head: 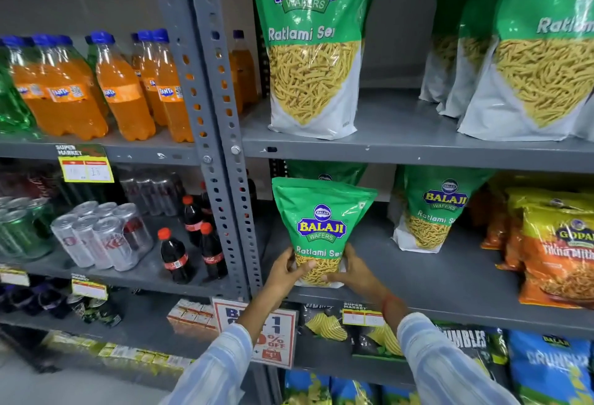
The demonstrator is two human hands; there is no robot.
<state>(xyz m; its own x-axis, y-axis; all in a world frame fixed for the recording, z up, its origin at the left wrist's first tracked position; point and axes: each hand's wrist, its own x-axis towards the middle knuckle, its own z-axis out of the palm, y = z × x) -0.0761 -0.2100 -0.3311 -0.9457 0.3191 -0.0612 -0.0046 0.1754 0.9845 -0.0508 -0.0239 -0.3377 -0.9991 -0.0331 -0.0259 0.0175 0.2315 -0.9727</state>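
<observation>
A green Balaji Ratlami Sev pouch (321,221) stands upright at the front left of the grey middle shelf (450,288). My left hand (286,271) grips its lower left side, thumb across the clear window. My right hand (352,271) grips its lower right side, fingers curled round the bottom. Another pouch of the same kind (324,171) stands right behind it, mostly hidden.
A same-brand pouch (430,211) stands further right, with orange Gopal snack bags (553,253) beyond. Larger sev pouches (313,50) fill the shelf above. A perforated grey upright (221,134) divides off Fanta bottles (125,89), cola bottles (175,255) and cans (96,237).
</observation>
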